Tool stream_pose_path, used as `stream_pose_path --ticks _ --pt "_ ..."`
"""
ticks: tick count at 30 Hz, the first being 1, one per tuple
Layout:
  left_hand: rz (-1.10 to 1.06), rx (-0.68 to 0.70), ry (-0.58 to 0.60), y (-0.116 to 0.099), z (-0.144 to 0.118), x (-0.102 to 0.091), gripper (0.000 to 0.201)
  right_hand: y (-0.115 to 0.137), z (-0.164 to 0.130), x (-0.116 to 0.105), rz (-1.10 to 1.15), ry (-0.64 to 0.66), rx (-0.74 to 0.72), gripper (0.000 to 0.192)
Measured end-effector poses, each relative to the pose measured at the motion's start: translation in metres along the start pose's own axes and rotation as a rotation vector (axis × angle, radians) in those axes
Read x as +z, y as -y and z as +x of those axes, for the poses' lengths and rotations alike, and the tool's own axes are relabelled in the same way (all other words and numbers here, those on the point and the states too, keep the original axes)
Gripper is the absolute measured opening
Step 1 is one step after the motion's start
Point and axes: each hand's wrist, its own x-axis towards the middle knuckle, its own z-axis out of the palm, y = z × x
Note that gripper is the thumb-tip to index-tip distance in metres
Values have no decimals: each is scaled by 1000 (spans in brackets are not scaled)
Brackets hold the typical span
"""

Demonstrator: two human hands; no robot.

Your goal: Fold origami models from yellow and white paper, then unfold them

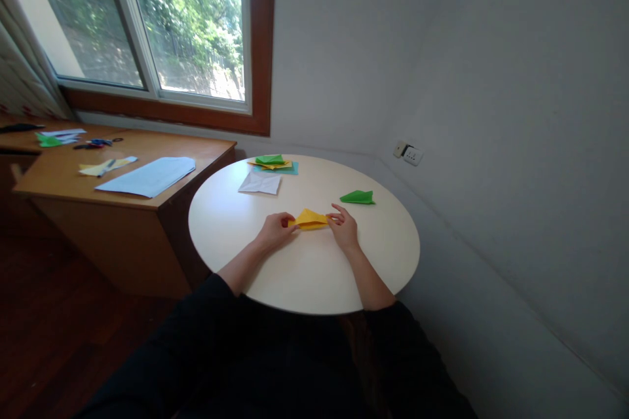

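Note:
A folded yellow paper (pixel 309 218) lies low over the middle of the round white table, with a raised peak and an opening along its front. My left hand (pixel 276 230) pinches its left end between thumb and fingers. At the right end, my right hand (pixel 344 228) grips the paper with thumb and fingertips, one finger lifted away. Just beyond my right hand sits a folded green paper (pixel 358 197). A creased white paper (pixel 260 182) rests farther back on the left.
Green, yellow and blue papers (pixel 273 163) are stacked near the far edge of the round table (pixel 304 281). To the left, a wooden desk (pixel 142 206) bears white sheets (pixel 148 177), scissors (pixel 98 143) and paper pieces. A wall with a socket (pixel 413 155) stands close on the right.

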Motion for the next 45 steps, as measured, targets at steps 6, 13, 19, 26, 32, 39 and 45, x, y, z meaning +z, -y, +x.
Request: stream_pose_path --ticks 6,13,19,26,32,39,45 --pt "32 -4 -26 3 1 2 20 3 -3 3 -49 26 -7 49" --pt "71 26 -38 7 3 4 19 1 -4 3 -179 69 -140 42" --pt "67 44 -56 6 2 6 19 3 -5 2 -223 63 -232 38" --pt "48 64 -50 3 0 10 27 9 -7 7 -251 2 -364 45" --pt "84 121 -41 -4 -4 13 37 16 -10 13 -299 -60 -484 54" --pt "152 181 -18 -13 -9 17 44 23 -14 18 -355 -39 -550 58" --pt "81 114 -16 -20 -13 19 41 24 -18 21 -340 -12 -547 61"
